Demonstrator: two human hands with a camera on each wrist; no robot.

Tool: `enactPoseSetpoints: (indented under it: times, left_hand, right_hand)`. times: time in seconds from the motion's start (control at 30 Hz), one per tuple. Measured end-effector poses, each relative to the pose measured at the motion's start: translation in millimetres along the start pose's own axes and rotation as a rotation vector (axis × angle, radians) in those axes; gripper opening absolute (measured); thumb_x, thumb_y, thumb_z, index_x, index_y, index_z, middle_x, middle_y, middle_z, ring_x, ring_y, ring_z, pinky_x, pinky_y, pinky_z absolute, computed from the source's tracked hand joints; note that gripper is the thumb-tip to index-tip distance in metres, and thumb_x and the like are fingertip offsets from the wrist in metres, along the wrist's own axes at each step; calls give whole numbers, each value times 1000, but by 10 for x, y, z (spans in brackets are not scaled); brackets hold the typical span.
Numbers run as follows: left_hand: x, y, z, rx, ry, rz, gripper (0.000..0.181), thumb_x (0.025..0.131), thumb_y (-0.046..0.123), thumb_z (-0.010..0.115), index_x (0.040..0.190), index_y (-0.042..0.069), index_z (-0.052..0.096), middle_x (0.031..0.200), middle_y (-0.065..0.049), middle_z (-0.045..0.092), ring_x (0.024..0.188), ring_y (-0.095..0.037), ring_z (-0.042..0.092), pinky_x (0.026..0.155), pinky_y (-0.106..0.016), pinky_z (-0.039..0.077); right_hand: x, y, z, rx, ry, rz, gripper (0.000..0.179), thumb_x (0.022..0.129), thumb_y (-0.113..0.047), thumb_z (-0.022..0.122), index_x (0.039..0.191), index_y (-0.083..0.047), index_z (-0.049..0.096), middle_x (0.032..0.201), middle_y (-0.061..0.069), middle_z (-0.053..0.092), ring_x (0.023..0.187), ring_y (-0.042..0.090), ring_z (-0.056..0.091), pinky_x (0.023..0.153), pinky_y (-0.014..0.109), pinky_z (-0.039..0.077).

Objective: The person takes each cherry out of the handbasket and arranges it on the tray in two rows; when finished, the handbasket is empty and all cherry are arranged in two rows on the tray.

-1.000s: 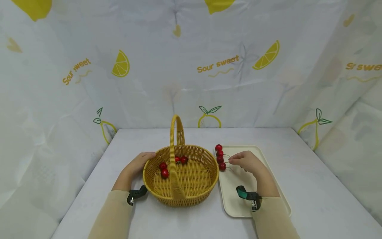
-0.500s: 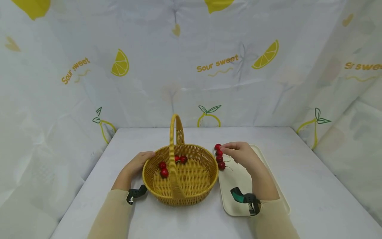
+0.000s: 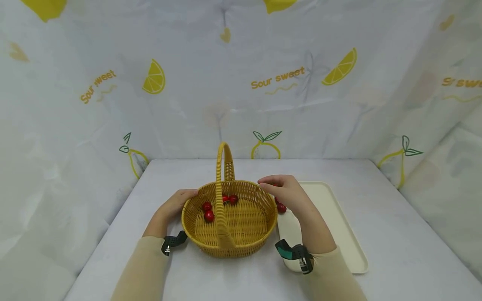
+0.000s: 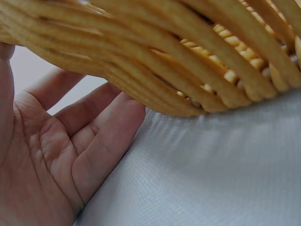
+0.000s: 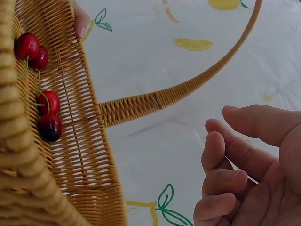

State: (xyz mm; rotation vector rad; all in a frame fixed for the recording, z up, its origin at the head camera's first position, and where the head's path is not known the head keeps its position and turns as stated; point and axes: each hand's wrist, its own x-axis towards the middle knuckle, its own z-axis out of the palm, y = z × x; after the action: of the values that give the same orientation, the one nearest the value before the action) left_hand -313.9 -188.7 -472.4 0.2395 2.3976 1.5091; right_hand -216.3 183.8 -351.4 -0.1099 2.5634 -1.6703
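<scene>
In the head view a yellow wicker basket [image 3: 244, 248] with a tall handle [image 3: 220, 209] stands in the middle of the table. Cherries [image 5: 49, 127] lie in pairs on its floor. My left hand [image 3: 174, 205] rests against the basket's left rim; in the left wrist view its fingers [image 4: 110, 136] reach along the weave, tips partly behind it. My right hand [image 3: 288, 193] hovers by the basket's right back rim. The right wrist view shows its thumb and index finger apart, the other fingers loosely bent, nothing between them. More cherries [image 3: 281, 208] sit partly hidden behind this hand.
A cream rectangular tray [image 3: 339, 234] lies right of the basket, under my right forearm, its left edge close to the basket. A white lemon-printed cloth [image 3: 188, 117] hangs behind the table. The tall handle arches over the basket's middle.
My right hand has moved left and away from the tray, over the row of cherries to the basket's rim. The left hand and the basket stay in place.
</scene>
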Motion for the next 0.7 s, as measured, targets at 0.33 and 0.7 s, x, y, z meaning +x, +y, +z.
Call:
enactPoseSetpoints:
  times: [0.33,0.7]
  left_hand:
    - [10,-13,21,-22,0,-8,63,101,54,53,139,4,62,137,-12,64,141,-35,45,119,-56,24]
    - [6,-10,19,-7,7,1,62,101,53,52,138,4,64,136,-12,65,139,-35,48,118,-56,26]
  right_hand:
    - [284,-111,204,-87,-31,-63,29,99,-34,69,118,-13,77,125,7,66,112,28,55,88,48,46]
    - [614,-146,447,-88,-124,-131,29,100,-28,67,120,-8,74,120,5,69,118,28,60,102,51,46]
